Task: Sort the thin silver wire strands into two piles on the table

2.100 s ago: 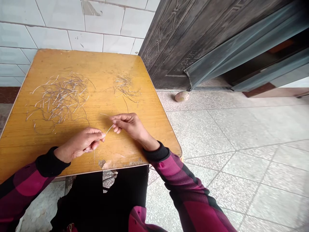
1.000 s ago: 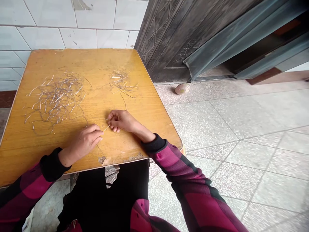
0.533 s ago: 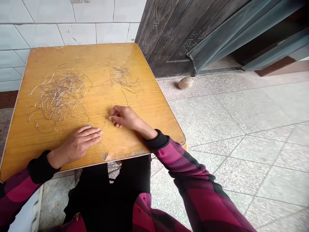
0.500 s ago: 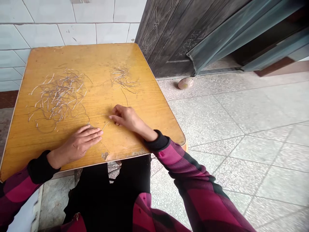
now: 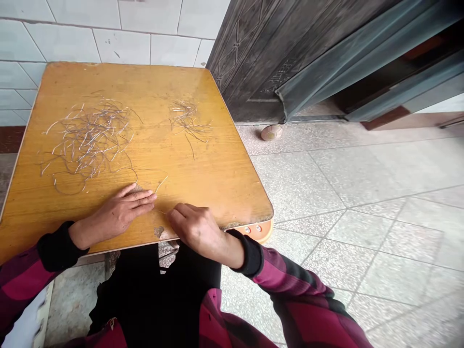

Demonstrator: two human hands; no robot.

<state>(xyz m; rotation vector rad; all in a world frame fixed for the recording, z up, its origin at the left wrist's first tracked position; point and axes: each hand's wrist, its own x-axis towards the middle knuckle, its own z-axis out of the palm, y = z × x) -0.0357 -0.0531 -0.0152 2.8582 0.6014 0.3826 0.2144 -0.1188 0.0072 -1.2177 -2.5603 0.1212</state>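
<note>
Okay, so the one to watch is the loose strand of thin silvery wire (image 5: 161,183) lying on the desk (image 5: 217,183), curving away just past the left hand (image 5: 118,215). That hand is open and flat on the wood, fingers spread a little and holding nothing, right beside the lower edge of the big tangle of wire bits (image 5: 89,140). A smaller clump of wire (image 5: 186,118) sits further back on the desk, well apart from both hands.

The right hand (image 5: 197,229) is curled over near the front edge, close to a chipped patch (image 5: 158,232). Its fingers are bent down, but I honestly can't tell if there's a tiny bit of wire in them, since it's too fine to make out.

My tip with stuff this thin: pinch right near the end with your fingertips, and lift it clear of the tangle so the ends don't snag. A flat hand on the desk helps keep things steady too.
</note>
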